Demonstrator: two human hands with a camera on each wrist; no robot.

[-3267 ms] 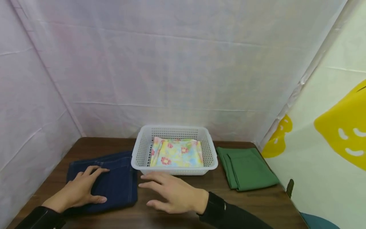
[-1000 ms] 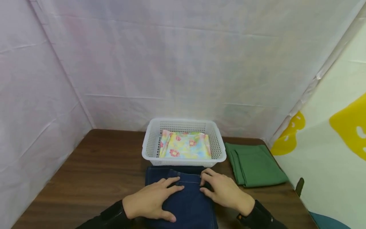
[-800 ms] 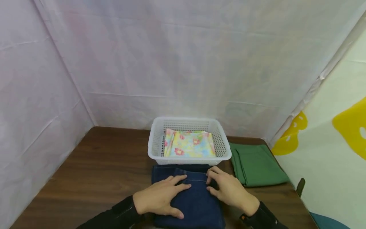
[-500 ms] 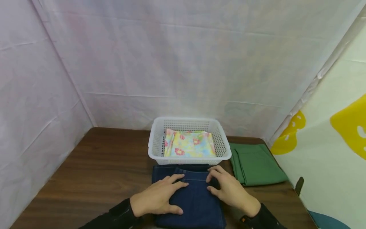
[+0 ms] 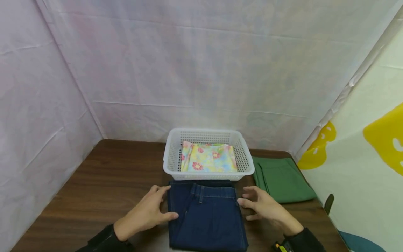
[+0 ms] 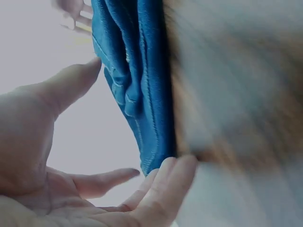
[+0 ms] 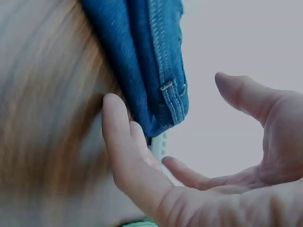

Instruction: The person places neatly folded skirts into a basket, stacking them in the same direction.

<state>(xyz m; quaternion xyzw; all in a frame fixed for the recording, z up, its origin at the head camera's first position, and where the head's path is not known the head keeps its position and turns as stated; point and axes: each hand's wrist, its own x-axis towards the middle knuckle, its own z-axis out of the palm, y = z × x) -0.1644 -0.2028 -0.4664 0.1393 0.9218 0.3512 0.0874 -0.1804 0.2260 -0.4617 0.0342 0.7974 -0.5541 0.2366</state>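
Note:
Folded dark blue jeans lie flat on the wooden table, waistband away from me, right in front of the white basket. My left hand is at their left side, thumb and fingers spread, fingertips right at the edge. On the right side my right hand stands with fingers parted and loosely bent, close to the waistband corner. In the left wrist view the fingertips meet the lower edge of the jeans. The right wrist view has the thumb apart from the jeans, fingers beside their edge.
A white perforated basket at the back of the table holds a folded floral cloth. Right of it lies a folded green garment. White fabric walls stand behind and left of the brown table.
The jeans have come from the left side of the table to in front of the basket. Both hands have since lifted off their top and parted to either side.

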